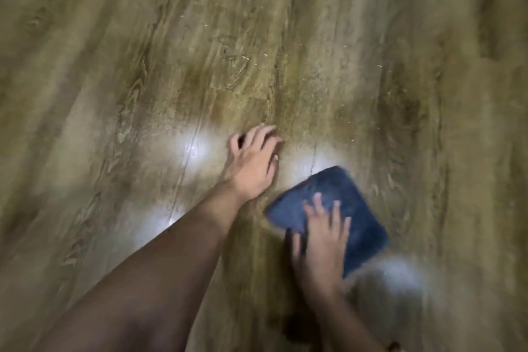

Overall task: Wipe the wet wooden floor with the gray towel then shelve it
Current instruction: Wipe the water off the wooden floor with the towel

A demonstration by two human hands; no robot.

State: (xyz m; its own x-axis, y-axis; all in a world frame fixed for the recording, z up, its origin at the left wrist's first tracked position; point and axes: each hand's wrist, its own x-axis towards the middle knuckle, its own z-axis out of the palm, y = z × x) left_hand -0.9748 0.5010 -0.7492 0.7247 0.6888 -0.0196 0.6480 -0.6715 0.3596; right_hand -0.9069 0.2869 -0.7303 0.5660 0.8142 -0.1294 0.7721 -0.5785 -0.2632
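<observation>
The wooden floor (171, 66) lies bare on all sides, no edge visible. My right hand (321, 240) presses the folded gray towel (357, 208) with flat spread fingers. My left hand (253, 163) rests open on the floor beside it.

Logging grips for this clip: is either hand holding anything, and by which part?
Nothing is gripped. The right hand presses flat with spread fingers on the gray towel, near its lower-left edge. The left hand rests on the wooden floor.

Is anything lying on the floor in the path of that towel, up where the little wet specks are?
Nothing visible does. The right hand presses flat on the gray towel; the droplets glint on bare wooden floor beyond. The left hand rests on the floor beside it, not ahead.
</observation>
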